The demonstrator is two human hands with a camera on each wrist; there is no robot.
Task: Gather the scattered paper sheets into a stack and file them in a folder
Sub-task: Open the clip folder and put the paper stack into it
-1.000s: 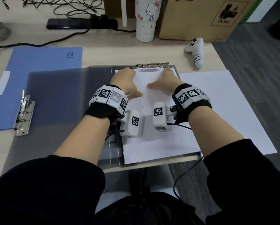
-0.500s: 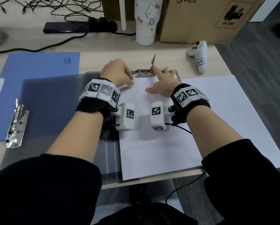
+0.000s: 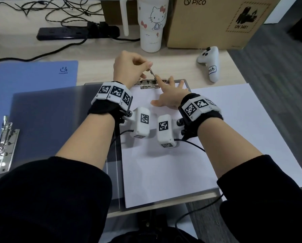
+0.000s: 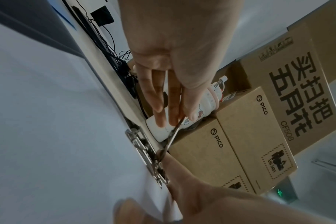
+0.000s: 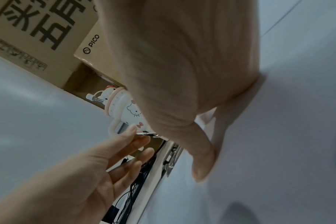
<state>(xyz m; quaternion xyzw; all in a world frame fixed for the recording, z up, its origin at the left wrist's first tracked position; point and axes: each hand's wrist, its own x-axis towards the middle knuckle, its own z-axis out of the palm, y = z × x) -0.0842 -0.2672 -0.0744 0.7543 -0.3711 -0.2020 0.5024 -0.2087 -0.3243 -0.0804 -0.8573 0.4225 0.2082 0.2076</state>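
Lifting the clip lever [image 3: 152, 73], flat a second ago, the left hand [image 3: 129, 67] pinches its tip; the right hand [image 3: 171, 97], fingers spread, presses the paper stack [image 3: 164, 165] inside the open folder [image 3: 47, 120], just below the clip [image 3: 149, 84]. Clamping likely comes next.

this looks like an office. a pale wood counter [image 3: 97, 55] holds a blue folder [image 3: 33, 79], a black power strip [image 3: 62, 33] with tangled wires, brown cardboard boxes [image 3: 211, 20], and grey carpet [image 3: 278, 71] covers the floor.
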